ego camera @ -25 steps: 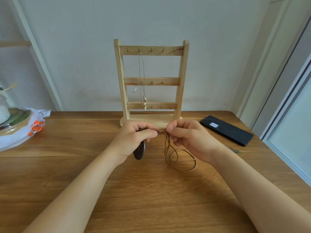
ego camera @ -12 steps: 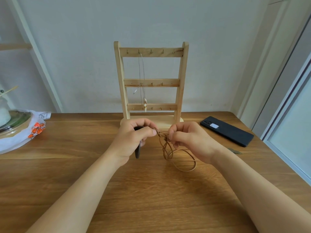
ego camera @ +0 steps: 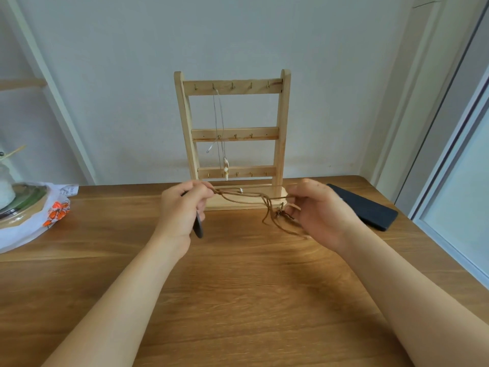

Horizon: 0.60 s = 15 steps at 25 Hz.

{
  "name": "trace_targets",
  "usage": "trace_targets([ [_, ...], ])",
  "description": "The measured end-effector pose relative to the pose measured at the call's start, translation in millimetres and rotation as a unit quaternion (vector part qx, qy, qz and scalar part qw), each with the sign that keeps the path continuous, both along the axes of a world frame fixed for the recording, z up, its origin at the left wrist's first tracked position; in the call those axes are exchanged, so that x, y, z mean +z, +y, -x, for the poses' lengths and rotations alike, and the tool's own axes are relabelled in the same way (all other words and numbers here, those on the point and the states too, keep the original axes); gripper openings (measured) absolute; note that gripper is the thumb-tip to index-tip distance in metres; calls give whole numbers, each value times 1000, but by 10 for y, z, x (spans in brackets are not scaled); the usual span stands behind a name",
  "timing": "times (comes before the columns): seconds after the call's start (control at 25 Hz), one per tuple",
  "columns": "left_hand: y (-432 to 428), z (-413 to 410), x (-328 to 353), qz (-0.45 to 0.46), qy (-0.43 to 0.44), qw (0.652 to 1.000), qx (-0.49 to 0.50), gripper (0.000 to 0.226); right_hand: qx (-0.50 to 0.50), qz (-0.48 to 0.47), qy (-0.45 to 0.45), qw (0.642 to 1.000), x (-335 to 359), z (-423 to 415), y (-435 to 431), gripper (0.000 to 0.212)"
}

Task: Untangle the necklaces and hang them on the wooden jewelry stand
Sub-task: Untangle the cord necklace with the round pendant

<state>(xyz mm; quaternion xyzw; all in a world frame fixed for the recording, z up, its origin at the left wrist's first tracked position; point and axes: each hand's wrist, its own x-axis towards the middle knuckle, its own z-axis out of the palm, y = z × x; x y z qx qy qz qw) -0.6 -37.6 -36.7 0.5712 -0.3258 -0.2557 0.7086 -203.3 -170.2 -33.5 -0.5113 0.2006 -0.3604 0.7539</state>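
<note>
A brown cord necklace (ego camera: pixel 243 198) stretches between my two hands just above the table, in front of the wooden jewelry stand (ego camera: pixel 283 123). My left hand (ego camera: pixel 182 210) pinches one end of the cord, and a dark flat pendant (ego camera: pixel 198 227) hangs below its palm. My right hand (ego camera: pixel 320 211) pinches the other end, where the cord is bunched in loops and a small knot (ego camera: pixel 279 214). On the stand, a thin silver necklace (ego camera: pixel 220 123) with a pale pendant hangs from a top-rail hook.
A black phone (ego camera: pixel 367 207) lies on the wooden table (ego camera: pixel 238 287) right of my right hand. At the left edge sit a white plastic bag with orange print (ego camera: pixel 53 210) and a round lidded container. A wall stands close behind the stand.
My hands have moved apart, the right one going right. The cord, bunched between them before, is now pulled out into a long span, with fewer loops hanging down.
</note>
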Motion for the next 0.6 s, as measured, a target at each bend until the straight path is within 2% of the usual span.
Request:
trace_targets([
  [0.16, -15, -183, -58, 0, 82, 993, 86, 11, -46, -187, -142, 971, 40, 136, -150, 27],
  [0.24, -17, -233, -97, -2, 93, 989, 117, 9, -52, -213, -155, 963, 41, 196, -225, 26],
  [0.32, -20, -237, -124, 2, 80, 988, 130, 7, -74, -126, -64, 987, 22, 233, -286, 26],
  [0.4, -36, -231, -156, 17, 67, 988, 140, 7, -118, 27, 59, 991, -12, 232, -303, 28],
  [0.44, -49, -228, -172, 20, 62, 987, 144, 10, -142, 111, 118, 976, -29, 224, -298, 28],
  [0.52, -73, -215, -193, 12, 68, 988, 141, 20, -183, 270, 219, 920, -51, 200, -259, 25],
  [0.6, -84, -192, -176, 11, 91, 989, 115, 28, -174, 330, 272, 887, -81, 157, -216, 23],
])
